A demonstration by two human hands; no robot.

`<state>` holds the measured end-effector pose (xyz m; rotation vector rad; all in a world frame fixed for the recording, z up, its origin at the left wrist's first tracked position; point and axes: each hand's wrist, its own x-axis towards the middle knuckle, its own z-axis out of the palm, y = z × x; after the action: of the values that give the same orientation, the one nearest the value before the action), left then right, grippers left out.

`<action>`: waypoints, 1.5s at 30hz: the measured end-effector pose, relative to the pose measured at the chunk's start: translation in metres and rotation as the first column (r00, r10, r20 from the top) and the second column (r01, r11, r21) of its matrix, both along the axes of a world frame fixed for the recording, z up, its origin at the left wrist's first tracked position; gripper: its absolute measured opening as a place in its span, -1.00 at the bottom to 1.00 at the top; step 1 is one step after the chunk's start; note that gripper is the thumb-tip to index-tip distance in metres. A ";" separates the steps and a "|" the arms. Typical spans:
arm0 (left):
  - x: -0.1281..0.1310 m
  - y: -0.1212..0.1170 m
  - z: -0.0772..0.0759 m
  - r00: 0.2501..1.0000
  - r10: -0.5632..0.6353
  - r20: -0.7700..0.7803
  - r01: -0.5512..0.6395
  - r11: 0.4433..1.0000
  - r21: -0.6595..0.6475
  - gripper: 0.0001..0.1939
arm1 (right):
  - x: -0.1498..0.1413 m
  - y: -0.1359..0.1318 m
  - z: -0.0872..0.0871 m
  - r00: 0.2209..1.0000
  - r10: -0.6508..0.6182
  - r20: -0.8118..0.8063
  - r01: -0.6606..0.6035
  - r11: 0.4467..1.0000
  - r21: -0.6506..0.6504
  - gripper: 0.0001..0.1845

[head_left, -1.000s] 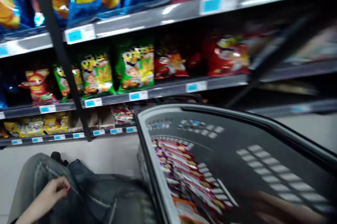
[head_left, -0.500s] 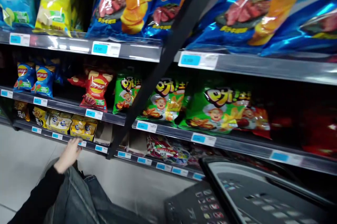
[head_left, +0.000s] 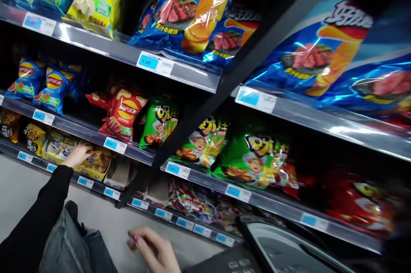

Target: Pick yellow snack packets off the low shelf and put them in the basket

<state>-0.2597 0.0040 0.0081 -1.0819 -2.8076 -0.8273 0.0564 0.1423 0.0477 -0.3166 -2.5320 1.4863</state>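
My left hand (head_left: 77,154) reaches into the bottom shelf, over a yellow display box (head_left: 90,172) of small snack packets (head_left: 95,159). Its fingers stretch across the packets, with nothing visibly held; the fingertips are partly hidden among them. A neighbouring box of pale packets (head_left: 59,144) lies just left of the hand. Low in front of me, my right hand (head_left: 154,249) hangs above the floor, fingers loosely bent and holding nothing that I can see. One of its nails is coloured. A dark container with a pale-edged rim (head_left: 253,236) stands to its right.
Red (head_left: 123,112) and green chip bags (head_left: 253,157) line the middle shelf. Large blue chip bags (head_left: 199,12) fill the upper shelf. A slanting dark post (head_left: 192,121) divides the bays. My jeans-clad leg (head_left: 69,243) is at lower left.
My left hand has moved from in front of the bottom shelf up and left into the yellow box. My right hand has come into view at the bottom. The view has tilted.
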 end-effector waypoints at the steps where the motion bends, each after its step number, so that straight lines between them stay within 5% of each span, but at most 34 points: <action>1: 0.009 -0.002 0.010 1.000 -0.019 -0.010 0.019 0.999 0.028 -0.80 | -0.015 0.005 0.001 1.000 -0.004 -0.026 0.004 1.000 0.012 -0.62; 5: 0.066 -0.004 0.044 0.996 -0.083 0.011 0.082 0.993 0.085 -0.74 | -0.047 0.015 -0.008 0.967 -0.159 -0.200 0.178 0.981 0.081 -0.69; 8: 0.117 0.000 0.057 0.969 -0.226 0.099 0.214 0.970 0.112 -0.78 | -0.041 0.011 -0.026 0.956 -0.146 -0.253 0.106 0.981 -0.162 -0.45; 10: 0.145 0.005 0.061 0.920 -0.326 0.219 0.285 0.938 0.198 -0.79 | -0.028 0.005 -0.034 0.972 -0.078 -0.221 -0.008 0.932 -0.363 -0.43; 14: 0.174 0.018 0.058 0.820 -0.355 0.449 0.203 0.914 0.352 -0.80 | -0.006 -0.001 -0.034 0.999 0.002 -0.051 -0.032 0.813 -0.582 -0.58; 17: 0.177 0.027 0.047 0.667 -0.343 0.662 -0.038 0.871 0.490 -0.75 | 0.000 0.000 -0.037 0.995 -0.101 -0.006 0.072 0.751 -0.657 -0.58; 20: 0.177 0.026 0.031 0.566 -0.426 0.706 -0.263 0.718 0.645 -0.68 | -0.001 0.005 -0.050 0.980 -0.200 0.004 0.145 0.692 -0.708 -0.57; 22: 0.181 0.022 0.021 0.410 -0.571 0.711 -0.327 0.636 0.699 -0.52 | -0.004 0.010 -0.059 0.958 -0.287 -0.007 0.183 0.629 -0.756 -0.55; 24: 0.189 0.020 0.012 0.196 -0.654 0.730 -0.288 0.674 0.681 -0.44 | -0.007 0.014 -0.064 0.932 -0.361 -0.030 0.208 0.602 -0.771 -0.53; 25: 0.193 0.021 0.009 0.149 -0.646 0.749 -0.242 0.711 0.661 -0.45 | -0.007 0.016 -0.065 0.924 -0.381 -0.047 0.215 0.617 -0.757 -0.53; 29: 0.203 0.027 0.008 0.285 -0.558 0.780 -0.163 0.773 0.613 -0.49 | -0.006 0.019 -0.055 0.926 -0.365 -0.094 0.219 0.725 -0.653 -0.52; 32: 0.205 0.031 0.009 0.305 -0.558 0.771 -0.127 0.779 0.614 -0.49 | -0.002 0.017 -0.045 0.925 -0.357 -0.126 0.230 0.793 -0.565 -0.54; 33: 0.206 0.032 0.008 0.331 -0.555 0.763 -0.130 0.774 0.620 -0.48 | 0.000 0.015 -0.043 0.913 -0.382 -0.143 0.269 0.828 -0.492 -0.57; 35: 0.211 0.034 0.003 0.498 -0.504 0.705 -0.183 0.734 0.654 -0.44 | 0.004 0.006 -0.041 0.839 -0.502 -0.212 0.462 0.862 -0.210 -0.65; 36: 0.216 0.036 -0.001 0.594 -0.465 0.656 -0.209 0.698 0.685 -0.42 | 0.006 0.000 -0.042 0.780 -0.556 -0.286 0.578 0.816 -0.008 -0.70; 38: 0.227 0.038 -0.010 0.660 -0.466 0.589 -0.229 0.622 0.749 -0.41 | 0.007 -0.015 -0.045 0.699 -0.541 -0.468 0.710 0.604 0.362 -0.77; 39: 0.233 0.039 -0.015 0.603 -0.534 0.593 -0.239 0.588 0.773 -0.43 | 0.007 -0.023 -0.047 0.698 -0.483 -0.528 0.715 0.503 0.486 -0.78; 41: 0.242 0.040 -0.020 0.347 -0.693 0.632 -0.318 0.547 0.774 -0.43 | 0.005 -0.039 -0.048 0.750 -0.357 -0.557 0.662 0.403 0.633 -0.71; 43: 0.243 0.040 -0.021 0.142 -0.731 0.668 -0.462 0.548 0.698 -0.42 | 0.003 -0.050 -0.043 0.815 -0.278 -0.509 0.580 0.414 0.702 -0.65; 45: 0.236 0.040 -0.017 0.045 -0.687 0.725 -0.582 0.572 0.578 -0.46 | 0.005 -0.053 -0.032 0.897 -0.181 -0.404 0.434 0.538 0.722 -0.57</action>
<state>-0.0238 0.0438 -0.0087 -0.2243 -1.7242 -3.7284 0.0612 0.0893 0.0154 -0.3411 -2.4220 0.1325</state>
